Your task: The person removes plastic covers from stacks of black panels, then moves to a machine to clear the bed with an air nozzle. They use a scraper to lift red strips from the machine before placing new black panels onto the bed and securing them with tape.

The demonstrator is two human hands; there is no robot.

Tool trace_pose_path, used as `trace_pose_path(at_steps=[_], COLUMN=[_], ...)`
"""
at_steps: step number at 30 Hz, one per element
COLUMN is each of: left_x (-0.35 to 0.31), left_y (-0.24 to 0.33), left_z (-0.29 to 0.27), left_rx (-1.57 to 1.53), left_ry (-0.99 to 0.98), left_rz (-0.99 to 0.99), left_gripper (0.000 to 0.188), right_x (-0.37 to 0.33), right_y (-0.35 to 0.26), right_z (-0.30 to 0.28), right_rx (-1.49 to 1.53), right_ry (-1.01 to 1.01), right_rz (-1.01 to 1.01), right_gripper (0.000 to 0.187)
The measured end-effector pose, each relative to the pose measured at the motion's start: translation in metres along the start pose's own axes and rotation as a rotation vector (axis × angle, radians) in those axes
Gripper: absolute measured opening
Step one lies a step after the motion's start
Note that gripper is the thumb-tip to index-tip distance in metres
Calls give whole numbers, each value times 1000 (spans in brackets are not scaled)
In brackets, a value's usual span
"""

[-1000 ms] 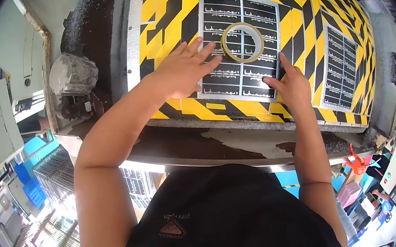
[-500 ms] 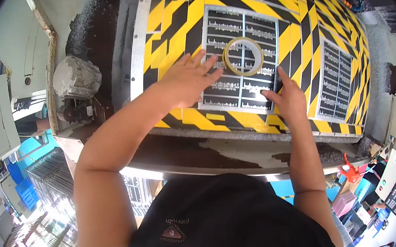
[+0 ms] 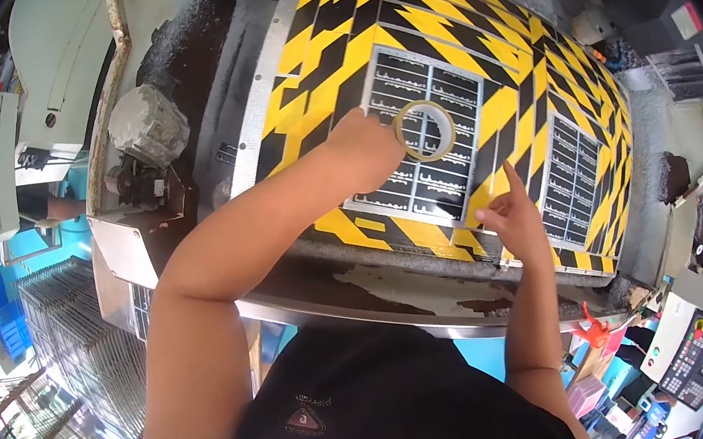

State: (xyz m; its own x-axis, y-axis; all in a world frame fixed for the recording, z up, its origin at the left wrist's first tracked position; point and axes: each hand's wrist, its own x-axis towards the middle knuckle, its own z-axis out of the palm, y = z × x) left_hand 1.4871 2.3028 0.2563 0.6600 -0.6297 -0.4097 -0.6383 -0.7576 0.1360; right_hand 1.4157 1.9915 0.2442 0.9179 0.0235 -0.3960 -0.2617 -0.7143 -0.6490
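Observation:
A roll of tape (image 3: 449, 146), yellowish outside with a pale inner ring, rests over a framed panel (image 3: 464, 189) of dark strips with white markings. My left hand (image 3: 362, 156) is at the roll's left edge, fingers bunched against the rim; the back of the hand hides most of the grip. Right of the panel's lower corner, my right hand (image 3: 514, 216) is over the striped surface, index finger stretched forward and thumb apart, holding nothing. Yellow-and-black striped tape (image 3: 502, 129) covers the board around the panel.
A second framed panel (image 3: 571, 181) lies to the right on the board. A worn metal housing (image 3: 148, 125) stands left of it. An orange-red spray trigger (image 3: 591, 329) and a keyed control panel (image 3: 689, 363) are at lower right. Wire racks (image 3: 78, 329) stand at lower left.
My left hand has gone from flat, spread fingers to bunched ones at the tape roll. My right hand has shifted off the panel's edge. The view has tilted; the roll keeps its place over the panel.

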Motion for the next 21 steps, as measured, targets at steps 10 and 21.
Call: trace_pose_path(at_steps=[10, 21], left_x=[37, 197], left_y=[127, 268], left_z=[-18, 7], left_rx=[-275, -208], left_ry=[68, 340], left_rz=[114, -68], left_gripper=[22, 73], right_x=[-110, -8], right_y=[105, 252], right_z=[-290, -263], right_rx=[-117, 624], right_ry=[399, -86], right_rz=[29, 282], right_gripper=[60, 79])
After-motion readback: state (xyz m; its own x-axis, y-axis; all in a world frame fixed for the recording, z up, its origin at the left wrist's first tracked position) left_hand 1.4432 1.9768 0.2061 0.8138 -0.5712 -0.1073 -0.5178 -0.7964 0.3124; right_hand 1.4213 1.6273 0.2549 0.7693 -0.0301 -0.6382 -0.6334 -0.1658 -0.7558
